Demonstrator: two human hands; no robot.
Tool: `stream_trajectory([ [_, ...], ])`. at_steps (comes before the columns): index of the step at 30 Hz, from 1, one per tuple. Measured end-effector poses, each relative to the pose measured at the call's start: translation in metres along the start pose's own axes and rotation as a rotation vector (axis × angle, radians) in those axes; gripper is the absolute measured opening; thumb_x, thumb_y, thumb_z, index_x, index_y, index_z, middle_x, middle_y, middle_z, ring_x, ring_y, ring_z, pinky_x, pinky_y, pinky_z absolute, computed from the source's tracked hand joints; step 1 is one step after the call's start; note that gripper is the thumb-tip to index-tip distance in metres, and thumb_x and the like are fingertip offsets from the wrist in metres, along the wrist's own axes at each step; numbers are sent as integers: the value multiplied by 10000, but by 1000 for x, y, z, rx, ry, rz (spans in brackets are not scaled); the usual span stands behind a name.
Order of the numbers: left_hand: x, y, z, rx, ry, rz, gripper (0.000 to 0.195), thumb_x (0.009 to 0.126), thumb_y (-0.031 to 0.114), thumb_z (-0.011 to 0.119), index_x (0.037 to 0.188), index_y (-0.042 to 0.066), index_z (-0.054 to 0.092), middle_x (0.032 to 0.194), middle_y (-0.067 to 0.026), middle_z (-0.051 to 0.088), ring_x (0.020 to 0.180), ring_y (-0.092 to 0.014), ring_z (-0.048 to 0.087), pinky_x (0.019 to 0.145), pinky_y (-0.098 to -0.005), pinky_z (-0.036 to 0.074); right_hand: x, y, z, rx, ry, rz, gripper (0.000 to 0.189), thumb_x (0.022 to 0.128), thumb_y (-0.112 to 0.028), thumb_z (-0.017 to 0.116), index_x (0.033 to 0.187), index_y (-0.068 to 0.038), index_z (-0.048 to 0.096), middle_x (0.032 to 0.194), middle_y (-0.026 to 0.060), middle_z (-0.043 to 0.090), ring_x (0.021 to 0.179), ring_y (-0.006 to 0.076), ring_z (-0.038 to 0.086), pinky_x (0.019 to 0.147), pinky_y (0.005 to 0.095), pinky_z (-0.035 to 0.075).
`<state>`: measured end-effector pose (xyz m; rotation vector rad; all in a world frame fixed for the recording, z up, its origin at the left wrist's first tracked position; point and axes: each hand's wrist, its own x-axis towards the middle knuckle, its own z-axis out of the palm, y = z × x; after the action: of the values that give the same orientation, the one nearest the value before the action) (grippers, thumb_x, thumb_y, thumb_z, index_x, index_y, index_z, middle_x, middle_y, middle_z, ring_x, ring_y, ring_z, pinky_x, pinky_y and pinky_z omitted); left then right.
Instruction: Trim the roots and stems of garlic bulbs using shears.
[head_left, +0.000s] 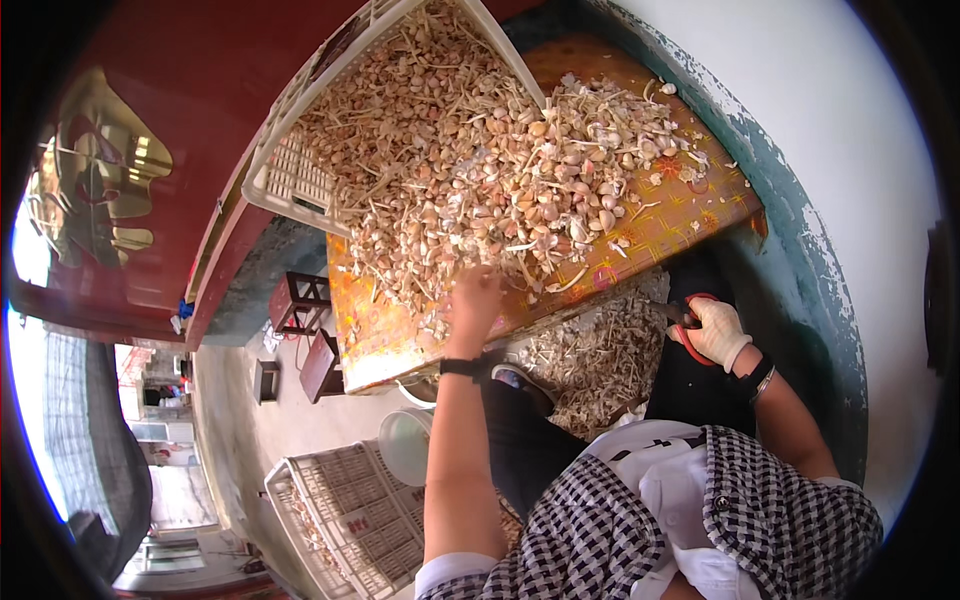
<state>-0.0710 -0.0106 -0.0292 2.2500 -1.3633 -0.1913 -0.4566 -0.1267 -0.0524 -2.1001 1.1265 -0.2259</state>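
Observation:
Bare and partly blurred, my left hand (478, 298) is at the near edge of a heap of garlic cloves and dry stalks (480, 202). Its fingertips are among the cloves, so I cannot tell whether they hold one. My right hand (720, 332), in a white glove, grips the red handles of scissors (690, 352) beside my right leg, past the table's front edge. The scissors' dark blades point left. From a tipped white plastic crate (289, 180), the garlic spreads over a table with a patterned orange cover (660, 225).
Dry trimmings (600, 352) cover the floor between my legs. At lower left are a slatted plastic crate (352, 517) and a pale bucket (405, 446). Dark wooden stools (300, 304) stand beyond the table. A white and green wall (802, 187) curves along the right.

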Motion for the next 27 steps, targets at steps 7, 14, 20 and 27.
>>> stream_trajectory([
  [7,-55,53,-2,-1575,54,-487,270,971,129,529,1160,-57,579,850,-40,596,741,-125,531,651,-247,445,-8,-57,-15,-16,-96,-8,403,756,-408,696,877,-32,614,888,180,646,867,375,624,768,433,490],
  [14,-95,115,-6,-1690,-32,-412,344,1001,151,445,1260,-68,506,996,-21,572,889,-122,508,762,-213,410,-8,-132,-15,-327,-38,-203,529,809,-519,603,1043,-45,594,1069,139,636,1047,293,601,903,401,480],
  [20,-115,137,-14,-1705,21,-435,370,1006,133,434,1304,-85,465,992,-20,577,900,-111,516,793,-228,417,-19,-140,-17,-324,-192,-124,516,824,-517,586,1017,-39,593,1051,154,637,1029,293,609,896,404,479],
  [27,-126,140,-4,-1497,160,-324,313,990,49,470,1281,-58,517,930,-61,597,785,-120,548,657,-239,451,-34,-136,-21,-317,-38,-244,515,787,-526,637,940,-37,585,917,160,642,863,338,638,773,436,506],
])
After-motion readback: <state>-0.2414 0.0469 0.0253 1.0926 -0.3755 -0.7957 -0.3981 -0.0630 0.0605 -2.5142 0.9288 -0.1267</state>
